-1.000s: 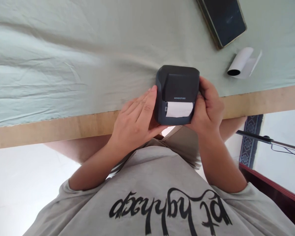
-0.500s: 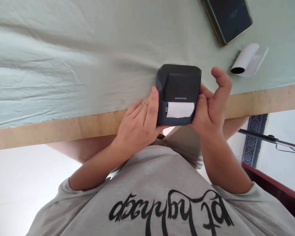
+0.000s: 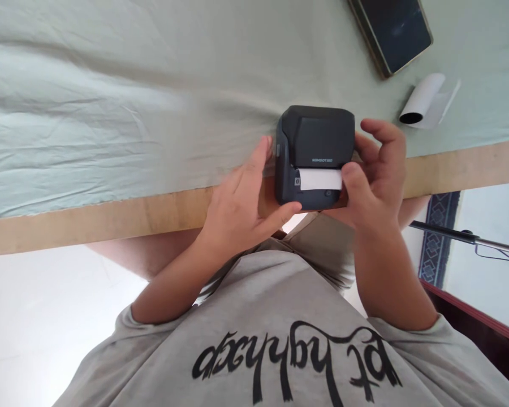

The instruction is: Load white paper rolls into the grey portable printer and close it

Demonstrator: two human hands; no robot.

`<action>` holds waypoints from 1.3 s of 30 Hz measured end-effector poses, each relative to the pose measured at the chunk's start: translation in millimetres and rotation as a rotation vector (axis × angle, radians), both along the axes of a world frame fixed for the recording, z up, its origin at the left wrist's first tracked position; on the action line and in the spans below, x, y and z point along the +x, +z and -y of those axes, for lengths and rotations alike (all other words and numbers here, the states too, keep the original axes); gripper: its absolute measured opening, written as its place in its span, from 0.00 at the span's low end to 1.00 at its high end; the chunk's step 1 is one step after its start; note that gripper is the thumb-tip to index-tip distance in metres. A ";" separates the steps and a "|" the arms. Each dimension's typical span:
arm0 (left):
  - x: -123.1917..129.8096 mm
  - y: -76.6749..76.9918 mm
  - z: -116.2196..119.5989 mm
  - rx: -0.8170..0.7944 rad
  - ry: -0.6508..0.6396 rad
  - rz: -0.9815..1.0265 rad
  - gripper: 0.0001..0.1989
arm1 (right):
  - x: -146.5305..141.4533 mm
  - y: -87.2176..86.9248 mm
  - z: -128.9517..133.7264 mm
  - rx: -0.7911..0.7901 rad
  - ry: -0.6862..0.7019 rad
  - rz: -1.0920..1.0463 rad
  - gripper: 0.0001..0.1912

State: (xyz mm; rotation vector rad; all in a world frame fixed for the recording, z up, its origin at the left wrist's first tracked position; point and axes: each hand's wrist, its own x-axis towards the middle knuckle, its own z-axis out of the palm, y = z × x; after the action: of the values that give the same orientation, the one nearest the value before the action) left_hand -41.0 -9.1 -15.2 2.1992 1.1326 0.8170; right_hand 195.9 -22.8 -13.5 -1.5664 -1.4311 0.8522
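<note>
White paper (image 3: 321,179) pokes from the dark printer (image 3: 324,135); my right hand (image 3: 377,183) grips its side, my left hand (image 3: 237,212) open against it

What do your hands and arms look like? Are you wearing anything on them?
The left hand and right hand are both bare: I see no gloves, rings or watch. The arms have short, loose, light grey sleeves ending near the elbows. They belong to a shirt with curly black writing.

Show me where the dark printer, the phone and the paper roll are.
Dark printer (image 3: 326,137), head view, on its top cover.
Phone (image 3: 396,31), head view, dark screen.
Paper roll (image 3: 423,96), head view, white outer side.
</note>
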 end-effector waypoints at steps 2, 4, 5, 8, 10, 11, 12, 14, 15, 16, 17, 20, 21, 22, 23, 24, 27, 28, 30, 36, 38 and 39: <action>-0.1 0.4 0.2 0.046 0.002 -0.023 0.35 | 2.8 7.0 -2.8 0.122 -0.024 0.050 0.25; 0.3 0.6 0.2 0.106 -0.009 -0.043 0.31 | 4.4 16.0 -8.8 0.219 -0.057 0.115 0.23; 0.5 0.8 0.1 0.121 -0.013 -0.049 0.31 | 4.3 21.3 -13.1 0.250 -0.066 0.134 0.22; 0.6 1.6 -0.5 0.121 -0.020 -0.061 0.30 | -1.2 40.9 -28.3 0.329 -0.058 0.167 0.16; 0.3 2.1 -0.8 0.122 -0.021 -0.060 0.30 | -8.7 54.4 -37.0 0.304 -0.076 0.206 0.13; 0.2 2.1 -0.9 0.121 -0.018 -0.059 0.30 | -12.7 59.8 -40.2 0.272 -0.098 0.226 0.12; 0.1 1.9 -0.9 0.117 -0.017 -0.059 0.31 | -16.4 63.7 -42.5 0.245 -0.124 0.243 0.12; -0.3 1.4 -0.8 0.105 -0.018 -0.059 0.31 | -20.9 66.0 -45.0 0.267 -0.160 0.246 0.13; -0.5 1.0 -0.7 0.099 -0.022 -0.057 0.31 | -21.2 64.8 -45.8 0.291 -0.161 0.246 0.13; -0.8 0.7 -0.6 0.094 -0.026 -0.052 0.32 | -20.0 62.6 -46.6 0.315 -0.141 0.261 0.13; -1.1 0.5 -0.5 0.092 -0.032 -0.047 0.32 | -17.7 60.3 -47.7 0.315 -0.097 0.302 0.11; -1.9 0.5 -0.5 0.088 -0.042 -0.038 0.33 | -8.4 58.2 -54.5 0.186 0.128 0.549 0.05; -2.0 0.6 -0.6 0.087 -0.040 -0.040 0.33 | -6.1 60.0 -58.0 0.127 0.200 0.632 0.04; -2.0 0.6 -0.6 0.089 -0.038 -0.044 0.33 | -4.9 62.8 -62.2 0.066 0.257 0.693 0.07; -1.9 0.6 -0.7 0.093 -0.036 -0.048 0.33 | -4.9 66.1 -66.8 0.002 0.305 0.738 0.10; -1.7 0.4 -0.9 0.098 -0.033 -0.052 0.32 | -6.0 69.6 -71.7 -0.056 0.341 0.779 0.13; -1.0 -0.4 -1.2 0.113 -0.026 -0.063 0.33 | -13.8 77.8 -86.2 -0.223 0.414 0.931 0.18; -0.9 -0.5 -1.3 0.119 -0.024 -0.065 0.33 | -16.6 79.7 -89.7 -0.265 0.430 0.977 0.18; -1.2 -0.4 -0.9 0.117 -0.031 -0.049 0.32 | -20.0 83.7 -93.0 -0.290 0.448 1.021 0.18; -5.3 2.4 1.7 -0.028 -0.042 0.074 0.35 | -0.6 97.9 -67.3 -0.030 0.449 0.683 0.12; -5.9 3.6 1.4 -0.042 -0.046 0.074 0.36 | 11.7 88.7 -54.8 0.035 0.347 0.430 0.14; -5.9 4.2 1.1 -0.043 -0.051 0.069 0.36 | 17.4 79.1 -49.7 0.075 0.273 0.245 0.18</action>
State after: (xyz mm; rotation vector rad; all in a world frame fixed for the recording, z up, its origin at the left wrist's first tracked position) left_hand -46.8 -10.2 -11.1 2.1394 1.0469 0.8330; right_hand 213.4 26.8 65.7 -1.4780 -1.8638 0.7698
